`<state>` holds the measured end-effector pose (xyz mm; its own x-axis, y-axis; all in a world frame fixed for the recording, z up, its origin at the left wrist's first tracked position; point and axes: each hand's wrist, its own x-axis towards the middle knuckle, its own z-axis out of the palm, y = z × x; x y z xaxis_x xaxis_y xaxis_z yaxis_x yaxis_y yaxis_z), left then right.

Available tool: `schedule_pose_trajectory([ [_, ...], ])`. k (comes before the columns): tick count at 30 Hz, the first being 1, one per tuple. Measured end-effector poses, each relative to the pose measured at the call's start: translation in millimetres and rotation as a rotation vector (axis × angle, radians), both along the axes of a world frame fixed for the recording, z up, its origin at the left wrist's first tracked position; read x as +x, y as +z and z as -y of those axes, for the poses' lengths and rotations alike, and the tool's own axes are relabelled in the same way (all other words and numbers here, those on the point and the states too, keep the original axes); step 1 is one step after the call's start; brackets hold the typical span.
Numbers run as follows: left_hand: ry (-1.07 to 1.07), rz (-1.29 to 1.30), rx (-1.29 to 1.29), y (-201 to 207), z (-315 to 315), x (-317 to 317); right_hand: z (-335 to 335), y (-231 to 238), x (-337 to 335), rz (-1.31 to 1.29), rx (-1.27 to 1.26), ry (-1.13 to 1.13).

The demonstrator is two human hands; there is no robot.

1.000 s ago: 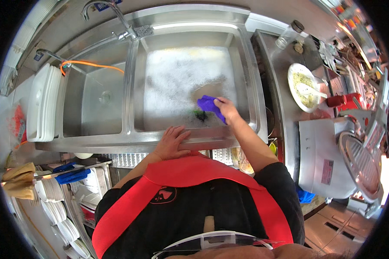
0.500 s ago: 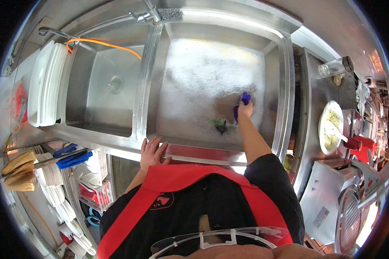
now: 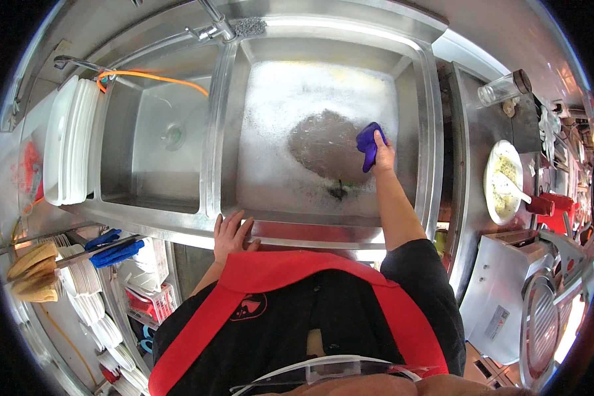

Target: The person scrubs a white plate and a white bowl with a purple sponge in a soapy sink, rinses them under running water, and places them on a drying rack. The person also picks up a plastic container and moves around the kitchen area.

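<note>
In the right-hand basin of a steel sink (image 3: 430, 145), white suds (image 3: 270, 105) float on greyish water, parted in the middle over a brown-grey patch. My right hand (image 3: 384, 156) is closed round a bunched purple cloth (image 3: 366, 140), over the right part of this water. A small dark greenish thing (image 3: 338, 191) shows at the near side of the water; its kind is unclear. My left hand (image 3: 231, 234) lies on the sink's front edge, fingers spread, with nothing in it.
Left of the suds is a second basin (image 3: 168, 181) with an orange hose (image 3: 155, 77) across its back. White trays (image 3: 76, 142) stand at far left, a tap (image 3: 214, 26) behind. On the right counter sit a plate of food (image 3: 495, 204), a glass jar (image 3: 501, 91) and a slicer (image 3: 498, 297).
My right hand has drawn the purple cloth up into fuller view. The gap in the suds has grown wider. The left hand stays on the sink edge.
</note>
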<state>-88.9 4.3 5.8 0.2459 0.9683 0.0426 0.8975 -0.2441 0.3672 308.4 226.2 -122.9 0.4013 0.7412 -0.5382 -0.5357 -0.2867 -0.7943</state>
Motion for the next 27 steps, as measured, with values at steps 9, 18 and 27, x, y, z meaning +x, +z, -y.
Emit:
schedule_pose_trajectory([
  [9, -0.003, -0.020, -0.011, -1, 1, -2, 24, -55, -15, 0.889, -0.256, 0.374],
  [18, -0.010, -0.029, -0.012, -3, 3, -3, 21, -35, -48, -0.221, -0.352, 0.363],
  [27, -0.259, 0.131, -0.050, 19, -70, 51, 42, 92, -42, -0.391, 0.010, 0.690],
])
